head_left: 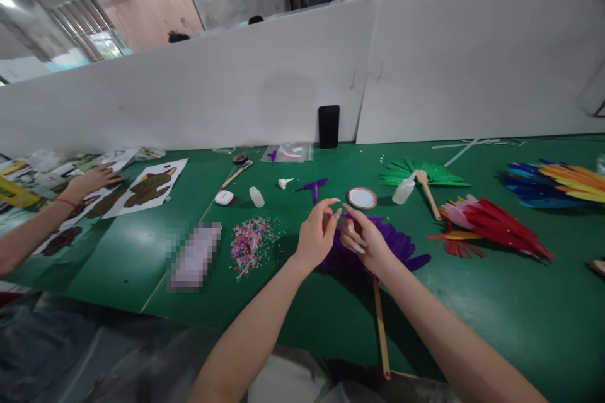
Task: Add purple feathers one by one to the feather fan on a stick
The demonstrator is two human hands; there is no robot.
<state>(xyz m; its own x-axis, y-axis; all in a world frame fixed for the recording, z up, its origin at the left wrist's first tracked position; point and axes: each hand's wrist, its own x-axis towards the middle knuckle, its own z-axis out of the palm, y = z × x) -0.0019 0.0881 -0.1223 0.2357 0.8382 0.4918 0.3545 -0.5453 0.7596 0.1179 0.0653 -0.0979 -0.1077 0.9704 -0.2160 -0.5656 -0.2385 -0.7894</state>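
Observation:
My left hand (316,236) and my right hand (365,240) are raised close together, fingertips pinched and almost meeting. Whatever they may hold between the fingertips is too small to make out. Under them lies a purple feather fan (401,244), partly hidden by my hands, its wooden handle (382,327) pointing toward me. Just beyond, purple feather pieces (316,187) rest beside a round white lid-like disc (362,198). Left of my hands is a heap of pink and purple confetti-like bits (253,242).
A small white bottle (256,196), another bottle (404,190), a green feather fan (425,175), red feathers (505,227) and blue-yellow feathers (558,184) lie around. A black phone (329,126) leans on the white partition (227,94). Another person's hand (94,181) works at left.

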